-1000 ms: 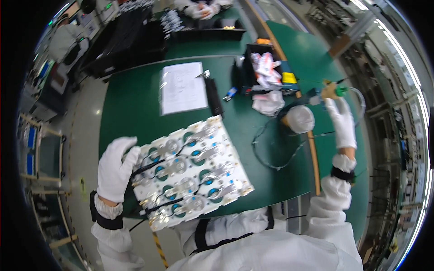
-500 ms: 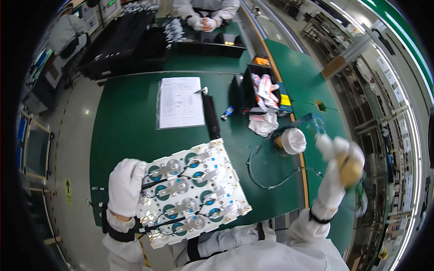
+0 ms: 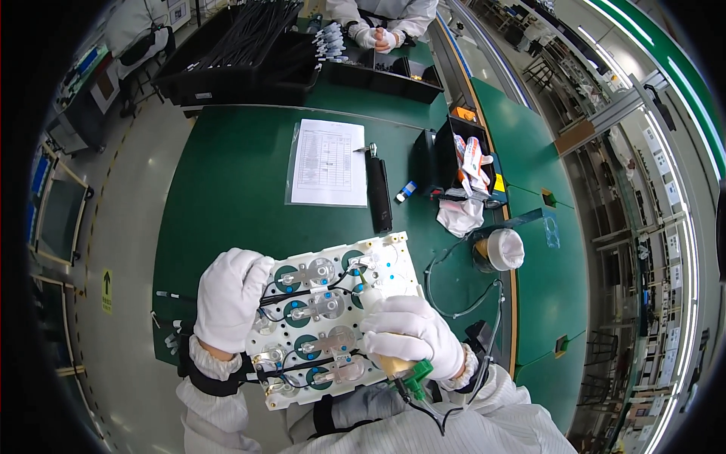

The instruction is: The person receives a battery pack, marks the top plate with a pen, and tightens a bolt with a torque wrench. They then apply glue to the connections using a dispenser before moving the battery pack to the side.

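A white panel [image 3: 398,266] lies tilted at the table's near edge. It carries rows of clear round plastic parts, blue dots and black cables [image 3: 291,296]. My gloved left hand [image 3: 233,299] grips its left side, fingers closed over the edge and the cables there. In my gloved right hand [image 3: 412,331] is a dispensing syringe [image 3: 393,365] with amber contents and a green end fitting [image 3: 414,378] with a hose. Its pale, narrow tip points down at the upper middle of the panel, by a clear part; whether it touches cannot be made out.
Beyond the panel lie a printed sheet [image 3: 330,163], a black-handled tool [image 3: 380,193] and a small blue-and-white bottle [image 3: 406,191]. At right stand a black box [image 3: 446,136] of tubes, a cloth [image 3: 460,218] and a lined cup [image 3: 505,250]. A co-worker's hands [image 3: 378,39] rest opposite.
My right hand has swung from the far right, beside the cup, to over the panel with the syringe. My left hand stays on the panel's edge. The whole view has shifted slightly.
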{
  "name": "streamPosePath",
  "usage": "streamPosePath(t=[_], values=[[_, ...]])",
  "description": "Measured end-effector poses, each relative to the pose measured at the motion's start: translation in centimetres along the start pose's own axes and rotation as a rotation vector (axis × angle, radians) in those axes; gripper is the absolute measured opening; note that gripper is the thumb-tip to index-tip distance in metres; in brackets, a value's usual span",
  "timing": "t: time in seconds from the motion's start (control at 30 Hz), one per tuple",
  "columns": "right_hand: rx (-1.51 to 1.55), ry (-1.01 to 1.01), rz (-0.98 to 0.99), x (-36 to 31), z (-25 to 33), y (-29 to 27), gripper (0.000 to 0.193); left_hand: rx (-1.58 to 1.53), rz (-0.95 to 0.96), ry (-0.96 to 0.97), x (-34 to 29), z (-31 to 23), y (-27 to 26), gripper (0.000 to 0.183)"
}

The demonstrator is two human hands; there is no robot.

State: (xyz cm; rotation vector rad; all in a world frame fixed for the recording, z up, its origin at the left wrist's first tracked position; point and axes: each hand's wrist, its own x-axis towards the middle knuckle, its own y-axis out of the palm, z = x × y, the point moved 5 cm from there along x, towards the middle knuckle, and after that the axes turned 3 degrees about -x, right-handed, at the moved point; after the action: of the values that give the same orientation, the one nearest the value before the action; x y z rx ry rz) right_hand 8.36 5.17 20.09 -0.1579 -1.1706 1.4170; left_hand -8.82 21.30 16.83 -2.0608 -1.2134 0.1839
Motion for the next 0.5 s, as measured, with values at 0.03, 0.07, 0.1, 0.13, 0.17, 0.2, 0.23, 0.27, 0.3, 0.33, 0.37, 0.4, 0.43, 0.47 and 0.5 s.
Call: streamPosePath(t=[0.03, 0.07, 0.1, 0.13, 0.17, 0.2, 0.23, 0.27, 0.3, 0.33, 0.37, 0.4, 0.43, 0.47, 0.5], values=[[-0.011, 0.011, 0.024, 0.0, 0.0, 0.2, 0.054, -0.002, 0.0, -0.003, 0.0, 0.0, 0.0, 0.017], [-0.01, 0.012, 0.027, -0.1, -0.1, 0.3, 0.054, 0.0, -0.004, -0.005, 0.0, 0.0, -0.1, 0.017], [-0.042, 0.016, 0.036, -0.2, -0.2, 0.5, 0.051, 0.003, -0.008, -0.006, 0.0, 0.0, -0.1, 0.017], [-0.073, 0.02, 0.044, -0.3, -0.4, 0.6, 0.048, 0.001, -0.009, -0.008, 0.0, 0.0, -0.1, 0.017], [-0.072, 0.02, 0.046, -0.4, -0.4, 0.7, 0.048, -0.002, -0.009, -0.009, -0.1, 0.1, -0.1, 0.017], [-0.084, 0.017, 0.05, -0.4, -0.5, 0.8, 0.048, -0.006, -0.008, -0.008, -0.1, 0.1, -0.1, 0.017], [-0.096, 0.013, 0.053, -0.5, -0.5, 0.8, 0.048, -0.008, -0.007, -0.008, 0.0, 0.1, 0.0, 0.017], [-0.098, 0.014, 0.054, -0.4, -0.5, 0.8, 0.048, -0.013, -0.002, -0.009, 0.0, 0.1, 0.0, 0.017], [-0.09, -0.002, 0.059, -0.3, -0.5, 0.9, 0.051, -0.015, 0.001, -0.013, 0.0, 0.2, 0.0, 0.017], [-0.081, -0.019, 0.064, -0.2, -0.4, 1.0, 0.055, -0.014, 0.001, -0.014, -0.1, 0.2, 0.0, 0.017], [-0.08, -0.02, 0.064, -0.2, -0.3, 1.0, 0.055, -0.014, -0.006, -0.006, -0.1, 0.2, 0.0, 0.017], [-0.094, -0.023, 0.069, -0.3, -0.3, 1.1, 0.055, -0.015, -0.012, 0.002, -0.1, 0.2, 0.0, 0.017], [-0.108, -0.026, 0.073, -0.4, -0.3, 1.2, 0.054, -0.015, -0.013, 0.002, -0.1, 0.2, 0.0, 0.017], [-0.108, -0.027, 0.073, -0.5, -0.2, 1.3, 0.054, -0.017, -0.017, 0.001, -0.2, 0.2, -0.1, 0.017], [-0.118, -0.02, 0.068, -0.5, -0.2, 1.4, 0.053, -0.021, -0.021, 0.001, -0.1, 0.2, -0.1, 0.018]])
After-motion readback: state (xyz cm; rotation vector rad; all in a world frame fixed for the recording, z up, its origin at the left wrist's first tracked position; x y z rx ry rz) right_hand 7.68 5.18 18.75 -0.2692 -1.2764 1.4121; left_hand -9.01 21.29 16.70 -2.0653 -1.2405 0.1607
